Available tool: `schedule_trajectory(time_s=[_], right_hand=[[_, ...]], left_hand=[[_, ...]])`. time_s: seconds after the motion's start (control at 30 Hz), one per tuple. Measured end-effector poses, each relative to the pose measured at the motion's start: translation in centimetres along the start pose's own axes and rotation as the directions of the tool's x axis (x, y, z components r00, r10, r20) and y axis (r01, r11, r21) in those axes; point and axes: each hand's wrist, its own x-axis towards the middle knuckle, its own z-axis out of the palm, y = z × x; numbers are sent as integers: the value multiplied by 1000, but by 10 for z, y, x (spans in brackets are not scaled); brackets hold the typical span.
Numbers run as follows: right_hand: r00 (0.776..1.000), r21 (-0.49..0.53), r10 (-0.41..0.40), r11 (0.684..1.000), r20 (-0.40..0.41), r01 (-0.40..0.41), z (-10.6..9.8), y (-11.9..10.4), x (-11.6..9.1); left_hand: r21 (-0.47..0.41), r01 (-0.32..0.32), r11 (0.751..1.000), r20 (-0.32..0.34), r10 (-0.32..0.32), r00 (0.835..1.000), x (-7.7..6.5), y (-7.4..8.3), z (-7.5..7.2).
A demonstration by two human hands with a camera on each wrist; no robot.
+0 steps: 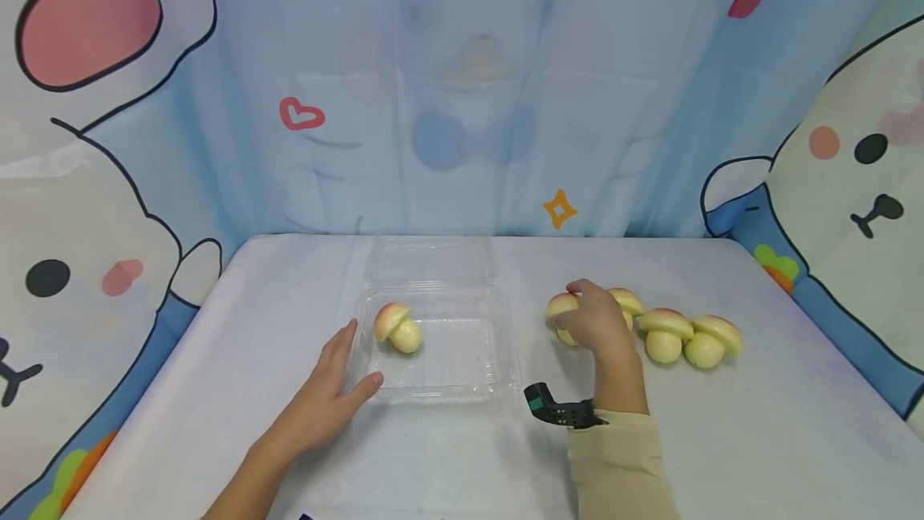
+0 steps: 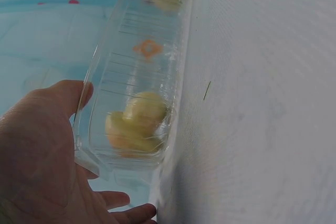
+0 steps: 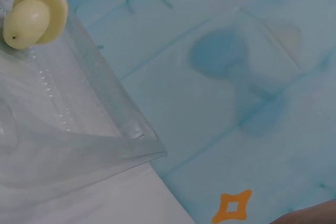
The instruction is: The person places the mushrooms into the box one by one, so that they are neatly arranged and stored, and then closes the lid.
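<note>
A clear plastic clamshell box [image 1: 462,375] lies with its lid [image 1: 433,259] folded back. Inside, toward its left side, one toy mushroom [image 1: 406,336] with a red-and-yellow cap and pale stem lies tipped over; it shows through the wall in the left wrist view. My left hand [image 1: 328,387] rests against the box's near left corner, fingers straight along the side and thumb at the front rim. To the right of the box, my right hand [image 1: 597,318] pinches another toy mushroom [image 1: 561,307] between thumb and fingers, partly covering it.
Beside the right hand stand several more mushrooms: one just behind it [image 1: 626,300], then one upright [image 1: 664,335] and one leaning [image 1: 711,341] farther right. A white cloth [image 1: 447,456] covers the table. A blue printed curtain [image 1: 469,103] hangs behind the table's far edge.
</note>
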Motion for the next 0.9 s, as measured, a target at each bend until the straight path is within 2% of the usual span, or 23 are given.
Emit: schedule_trajectory(time_s=[0.33,0.9], right_hand=[[997,15,19,1000,-74,-18,12,6,10],[998,33,16,999,-64,-14,14,8,10]], left_hand=[[-1,-1,1000,-2,1,1000,-1,1,0],[-4,10,1000,5,-10,1000,-1,2,0]])
